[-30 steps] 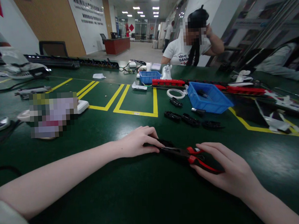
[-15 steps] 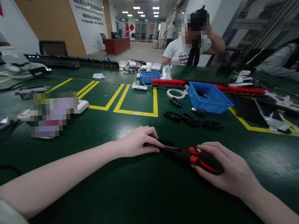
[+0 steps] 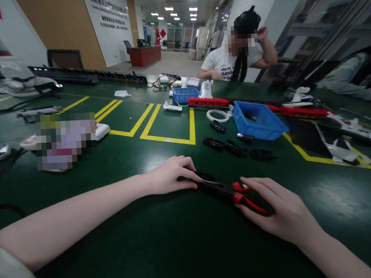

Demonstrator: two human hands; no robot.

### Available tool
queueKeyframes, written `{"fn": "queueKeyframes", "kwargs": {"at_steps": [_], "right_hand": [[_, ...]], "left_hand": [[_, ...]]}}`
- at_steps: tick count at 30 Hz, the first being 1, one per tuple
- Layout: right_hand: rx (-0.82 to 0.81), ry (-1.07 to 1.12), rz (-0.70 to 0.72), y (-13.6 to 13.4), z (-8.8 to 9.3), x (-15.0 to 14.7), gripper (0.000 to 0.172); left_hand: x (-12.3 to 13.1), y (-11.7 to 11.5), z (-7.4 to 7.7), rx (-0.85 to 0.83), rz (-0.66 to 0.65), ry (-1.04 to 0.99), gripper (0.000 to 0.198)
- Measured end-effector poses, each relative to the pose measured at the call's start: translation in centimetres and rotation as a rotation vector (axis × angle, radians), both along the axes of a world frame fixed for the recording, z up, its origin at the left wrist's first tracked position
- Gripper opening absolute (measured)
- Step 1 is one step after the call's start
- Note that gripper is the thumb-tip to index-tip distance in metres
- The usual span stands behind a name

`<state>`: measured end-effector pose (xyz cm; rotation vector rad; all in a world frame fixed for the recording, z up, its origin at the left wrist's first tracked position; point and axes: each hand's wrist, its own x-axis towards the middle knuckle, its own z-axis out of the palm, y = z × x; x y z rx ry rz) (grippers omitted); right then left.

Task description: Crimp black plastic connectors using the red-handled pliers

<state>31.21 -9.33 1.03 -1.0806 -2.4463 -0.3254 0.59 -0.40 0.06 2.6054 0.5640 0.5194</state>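
In the head view my right hand [image 3: 284, 208] is closed around the red and black handles of needle-nose pliers [image 3: 228, 189]. Their jaws point left, with the tips reaching my left hand's fingertips. My left hand [image 3: 173, 175] is closed, its thumb and fingers pinching a small black part [image 3: 205, 175] low over the green table. The dark part is mostly hidden by fingers and jaws, so its details do not show. Beyond the pliers lie several similar-looking black parts [image 3: 235, 148] in loose rows.
A blue bin [image 3: 275, 128] stands behind the black parts, beside a white ring [image 3: 218, 116]. A red strip [image 3: 208, 101] and a smaller blue bin [image 3: 186, 98] lie farther back. A blurred-out phone-like object [image 3: 67, 145] is at left. Across the table sits a person [image 3: 219, 64].
Both hands and the pliers keep nearly the same pose; the pliers' handles shift very slightly left. The person across the table has moved an arm and the head a little.
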Motion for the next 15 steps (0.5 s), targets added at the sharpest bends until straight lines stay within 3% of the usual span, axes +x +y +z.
{"fn": "queueKeyframes", "kwargs": {"at_steps": [15], "right_hand": [[-0.055,-0.023,-0.036,0.16,0.46,-0.16,0.031]], "left_hand": [[0.01,-0.09,0.22,0.026,-0.009,0.011,0.025]]}}
